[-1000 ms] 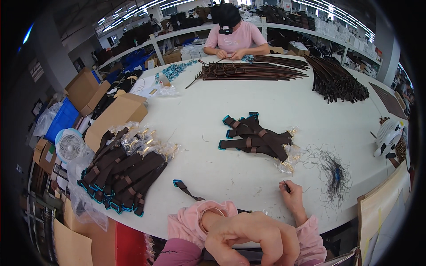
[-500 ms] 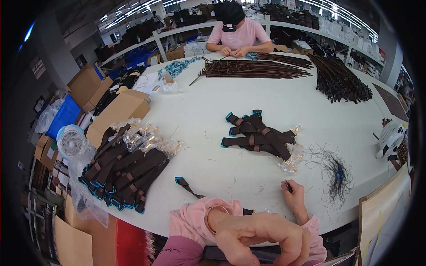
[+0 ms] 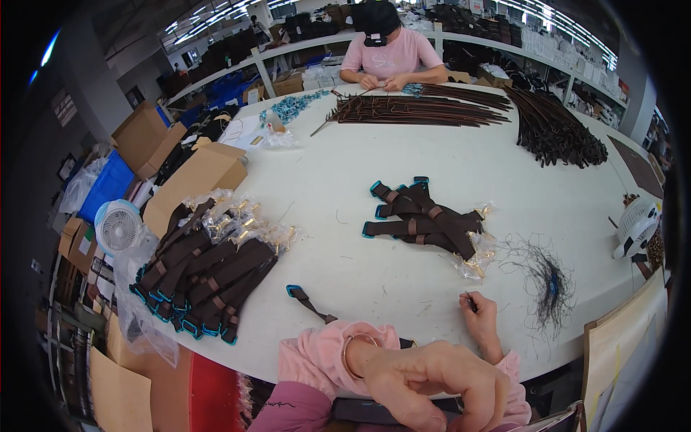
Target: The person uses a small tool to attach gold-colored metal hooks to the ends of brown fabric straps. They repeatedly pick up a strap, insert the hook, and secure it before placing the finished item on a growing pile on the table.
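Observation:
Close below the view, my left hand (image 3: 435, 385) curls with its fingers bent inward, a bracelet at its wrist. Whatever sits between those fingertips is hidden. Farther off, my right hand (image 3: 481, 322) is closed around a small dark tool (image 3: 471, 304), whose kind I cannot make out. From under my left forearm a dark brown webbing strap (image 3: 309, 303) sticks out with a teal buckle at its end. Beyond the hands lies a small pile of similar straps (image 3: 425, 223), with teal buckles at one end and plastic-wrapped gold hardware at the other.
A larger strap pile (image 3: 209, 281) lies on the left of the white table (image 3: 324, 169). Loose dark threads (image 3: 551, 284) form a tangle at right. Fans (image 3: 119, 227) stand at both sides. Across the table a person (image 3: 392, 54) handles thin brown strips (image 3: 425, 110).
The whole scene has shifted very slightly right in view. Both my hands keep nearly the same pose, and the strap piles lie as before.

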Demonstrator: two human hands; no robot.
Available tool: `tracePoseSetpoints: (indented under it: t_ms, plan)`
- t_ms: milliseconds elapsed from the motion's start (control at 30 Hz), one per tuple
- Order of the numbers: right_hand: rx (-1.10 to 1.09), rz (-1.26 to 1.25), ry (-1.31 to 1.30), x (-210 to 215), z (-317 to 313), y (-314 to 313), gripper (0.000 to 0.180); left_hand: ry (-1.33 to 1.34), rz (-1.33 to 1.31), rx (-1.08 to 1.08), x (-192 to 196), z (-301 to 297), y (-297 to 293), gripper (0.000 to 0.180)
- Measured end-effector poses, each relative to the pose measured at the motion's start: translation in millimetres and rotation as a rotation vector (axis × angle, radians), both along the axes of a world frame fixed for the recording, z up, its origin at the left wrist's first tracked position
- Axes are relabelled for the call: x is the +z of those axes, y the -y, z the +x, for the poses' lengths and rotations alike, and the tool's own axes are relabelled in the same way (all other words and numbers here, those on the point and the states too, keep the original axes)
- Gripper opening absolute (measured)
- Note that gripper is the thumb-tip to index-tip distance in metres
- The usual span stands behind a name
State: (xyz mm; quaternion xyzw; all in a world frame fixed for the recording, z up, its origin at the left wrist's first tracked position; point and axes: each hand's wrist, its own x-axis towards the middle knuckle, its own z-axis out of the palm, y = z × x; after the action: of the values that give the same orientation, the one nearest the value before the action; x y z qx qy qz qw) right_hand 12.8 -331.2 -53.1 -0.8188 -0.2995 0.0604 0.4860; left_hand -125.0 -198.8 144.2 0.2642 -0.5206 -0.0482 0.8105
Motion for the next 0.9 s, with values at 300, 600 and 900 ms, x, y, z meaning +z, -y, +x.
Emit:
tracePoseSetpoints:
  t_ms: [300,600,900]
  plan:
    - [0.031,0.022,-0.012,0.5,-0.3,0.0,0.012,0.102,-0.095,0.082,-6.9,2.2,-2.3,0.020]
    - [0.009,0.004,-0.004,0.3,0.4,0.8,0.013,0.050,0.020,0.133,2.8,-4.0,-14.7,0.017]
    - [0.002,0.001,0.000,-1.3,0.5,1.7,0.011,0.078,0.083,0.112,3.5,-1.5,-19.4,0.023]
